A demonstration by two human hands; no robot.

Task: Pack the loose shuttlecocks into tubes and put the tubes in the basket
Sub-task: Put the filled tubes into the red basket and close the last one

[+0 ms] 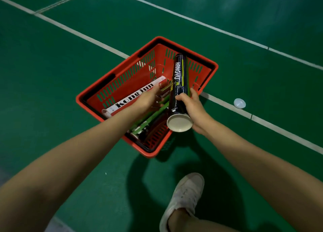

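The dark tube (179, 81) marked HANGYU is hanging over the right part of the red basket (148, 154). Its long axis is running from near to far, tilted so that the far end is pointing away above the basket's back corner. The near end, closed by a pale cap, is facing up toward the camera just outside the basket's near right rim. The right hand (194, 109) is gripping this tube low on its body, fingers curling round the far side and the thumb pressing on the near side, with the forearm coming in from the lower right. The left hand (146, 99) is reaching into the basket with its fingers stretched out flat and holding nothing, the arm extending straight from the lower left. Whether its fingertips are touching the tubes beneath cannot be told. Inside the basket a white tube (132, 96) lettered Kongjun is lying along the left wall, and green and dark tubes (153, 115) are lying beside it, roughly parallel. The basket is sitting on the green court floor (52, 74), across a white line (279, 128). A small white cap (239, 103) is lying on that line to the right, well apart from the basket. A white shoe (185, 195) is standing on the floor below.
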